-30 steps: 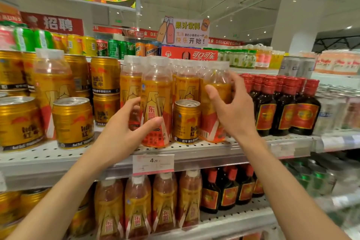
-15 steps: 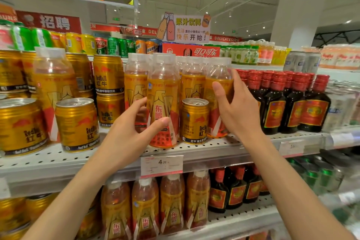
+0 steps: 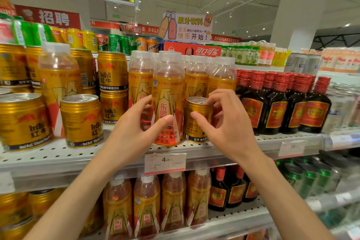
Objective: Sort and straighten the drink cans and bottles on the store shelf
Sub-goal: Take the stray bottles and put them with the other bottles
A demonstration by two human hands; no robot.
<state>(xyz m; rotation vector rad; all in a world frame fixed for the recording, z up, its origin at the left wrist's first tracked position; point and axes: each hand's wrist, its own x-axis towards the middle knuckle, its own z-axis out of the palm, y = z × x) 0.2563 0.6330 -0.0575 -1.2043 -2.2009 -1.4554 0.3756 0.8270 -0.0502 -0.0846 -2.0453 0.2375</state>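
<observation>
Two hands | left [image 3: 134, 132] grips bottle [image 3: 168, 99] | right [image 3: 226, 122] pinches can [image 3: 196, 121]

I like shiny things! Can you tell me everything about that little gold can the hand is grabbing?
The small gold metal can stands upright near the front edge of the white perforated shelf, among tall orange drink bottles. Its silver pull-tab top is sealed. It has ribbed sides and a dark band with white print at the bottom. The right hand pinches it, thumb on the front, fingers round the rim and far side.
</observation>
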